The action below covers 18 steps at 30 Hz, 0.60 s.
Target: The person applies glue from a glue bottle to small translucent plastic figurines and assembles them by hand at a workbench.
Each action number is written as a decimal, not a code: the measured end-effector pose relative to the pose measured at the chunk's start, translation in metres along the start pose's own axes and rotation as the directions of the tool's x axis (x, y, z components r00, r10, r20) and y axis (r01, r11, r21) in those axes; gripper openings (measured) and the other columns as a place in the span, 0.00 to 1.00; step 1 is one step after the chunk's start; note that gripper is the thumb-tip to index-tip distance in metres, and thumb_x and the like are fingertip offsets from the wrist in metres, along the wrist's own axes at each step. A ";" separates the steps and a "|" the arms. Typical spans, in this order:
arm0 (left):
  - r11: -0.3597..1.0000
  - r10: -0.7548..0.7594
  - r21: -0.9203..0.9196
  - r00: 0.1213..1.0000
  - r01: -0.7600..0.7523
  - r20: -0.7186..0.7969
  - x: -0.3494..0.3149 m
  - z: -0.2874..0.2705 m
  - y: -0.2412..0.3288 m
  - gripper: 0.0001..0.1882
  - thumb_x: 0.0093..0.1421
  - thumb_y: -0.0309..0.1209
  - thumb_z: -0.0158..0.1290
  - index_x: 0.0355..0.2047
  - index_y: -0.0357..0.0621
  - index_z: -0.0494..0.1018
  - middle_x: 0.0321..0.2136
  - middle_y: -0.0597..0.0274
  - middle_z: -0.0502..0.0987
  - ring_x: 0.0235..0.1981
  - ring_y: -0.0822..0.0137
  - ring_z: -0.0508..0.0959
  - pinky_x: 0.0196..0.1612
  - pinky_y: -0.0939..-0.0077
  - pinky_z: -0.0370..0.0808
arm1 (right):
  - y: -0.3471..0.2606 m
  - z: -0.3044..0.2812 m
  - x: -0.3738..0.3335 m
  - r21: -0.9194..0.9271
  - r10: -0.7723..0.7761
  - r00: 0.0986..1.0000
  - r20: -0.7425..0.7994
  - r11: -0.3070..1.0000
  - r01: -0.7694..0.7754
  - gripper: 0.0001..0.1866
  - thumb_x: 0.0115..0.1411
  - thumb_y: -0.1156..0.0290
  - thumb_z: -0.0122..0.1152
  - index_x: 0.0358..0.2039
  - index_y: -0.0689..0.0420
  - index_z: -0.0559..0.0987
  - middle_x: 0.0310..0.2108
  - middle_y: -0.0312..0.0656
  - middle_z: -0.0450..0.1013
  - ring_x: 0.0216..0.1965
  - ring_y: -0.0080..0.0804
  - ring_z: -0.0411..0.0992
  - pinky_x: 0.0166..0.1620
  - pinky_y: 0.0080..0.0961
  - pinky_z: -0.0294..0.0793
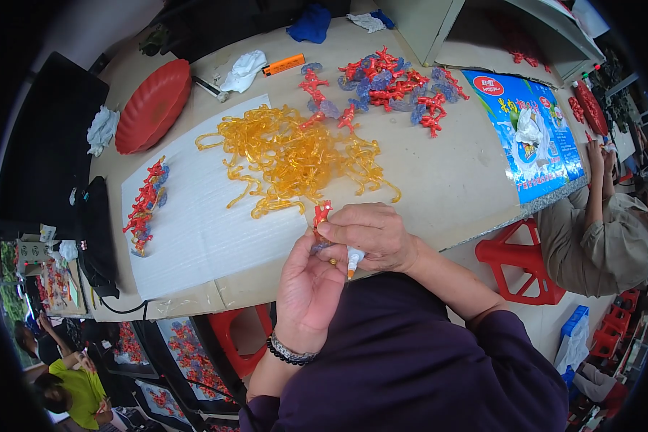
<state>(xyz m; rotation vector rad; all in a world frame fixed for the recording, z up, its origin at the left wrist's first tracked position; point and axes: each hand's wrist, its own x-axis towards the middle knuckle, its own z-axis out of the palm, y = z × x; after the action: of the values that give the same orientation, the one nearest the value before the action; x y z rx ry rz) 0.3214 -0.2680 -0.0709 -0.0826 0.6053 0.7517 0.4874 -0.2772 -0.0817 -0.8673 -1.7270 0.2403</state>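
At the near table edge my left hand (311,288) is closed, its fingertips pinching a small red and translucent purple plastic figure (322,212). My right hand (374,234) touches the same figure with thumb and forefinger. Tucked in its other fingers is a small white tube (355,258) with an orange tip pointing down. Just beyond my hands lies a heap of translucent yellow curly plastic pieces (288,155), partly on a white foam sheet (194,259). A row of red and purple figures (147,205) rests on the sheet's left side.
More red and purple figures (389,83) lie in a pile at the back. A red dish (153,108), a crumpled white cloth (245,70) and an orange box (284,64) stand far left of it. A blue printed sheet (529,137) covers the right end. Another person (597,223) sits beyond.
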 end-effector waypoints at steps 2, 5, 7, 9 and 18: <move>1.000 -0.001 0.010 1.000 0.002 -0.025 0.001 0.002 -0.001 0.11 0.65 0.32 0.50 0.46 0.42 0.72 0.40 0.64 0.77 0.43 0.68 0.75 0.51 0.67 0.72 | 0.000 0.000 -0.001 -0.007 -0.006 1.000 0.010 1.000 0.006 0.18 0.48 0.72 0.70 0.39 0.62 0.79 0.33 0.42 0.76 0.32 0.37 0.77 0.33 0.29 0.77; 0.999 -0.016 0.030 0.999 0.017 -0.034 0.002 -0.002 0.000 0.11 0.65 0.33 0.50 0.46 0.42 0.72 0.41 0.64 0.77 0.44 0.67 0.76 0.51 0.67 0.72 | -0.002 0.001 -0.001 -0.042 -0.022 1.000 0.014 0.999 0.022 0.16 0.48 0.72 0.69 0.38 0.63 0.79 0.31 0.42 0.75 0.31 0.37 0.77 0.32 0.29 0.77; 0.999 -0.032 0.039 0.999 0.033 -0.019 0.003 -0.004 0.000 0.11 0.65 0.33 0.50 0.45 0.42 0.72 0.41 0.63 0.77 0.44 0.67 0.76 0.51 0.67 0.72 | -0.001 0.003 -0.001 -0.050 -0.038 0.999 0.003 0.998 0.038 0.15 0.48 0.72 0.69 0.37 0.63 0.79 0.31 0.42 0.74 0.30 0.37 0.76 0.31 0.29 0.77; 0.998 -0.027 0.052 0.997 0.031 -0.065 0.003 0.000 -0.001 0.11 0.65 0.34 0.50 0.45 0.43 0.72 0.40 0.63 0.78 0.44 0.66 0.77 0.49 0.67 0.74 | -0.002 0.003 -0.001 -0.058 -0.054 0.999 -0.008 0.997 0.054 0.14 0.48 0.73 0.69 0.36 0.63 0.79 0.30 0.41 0.74 0.29 0.36 0.76 0.31 0.29 0.76; 0.996 -0.058 0.059 0.996 0.062 -0.062 0.004 -0.003 0.001 0.09 0.65 0.34 0.51 0.41 0.44 0.73 0.38 0.62 0.78 0.41 0.66 0.78 0.45 0.69 0.77 | -0.004 0.003 0.000 -0.124 -0.102 0.995 0.023 0.987 0.104 0.12 0.50 0.74 0.67 0.36 0.63 0.79 0.30 0.40 0.73 0.28 0.36 0.75 0.29 0.28 0.75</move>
<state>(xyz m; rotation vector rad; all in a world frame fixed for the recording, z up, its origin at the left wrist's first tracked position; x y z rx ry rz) 0.3218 -0.2656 -0.0751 -0.0673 0.6803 0.6739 0.4827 -0.2790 -0.0804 -0.8655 -1.8121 0.0708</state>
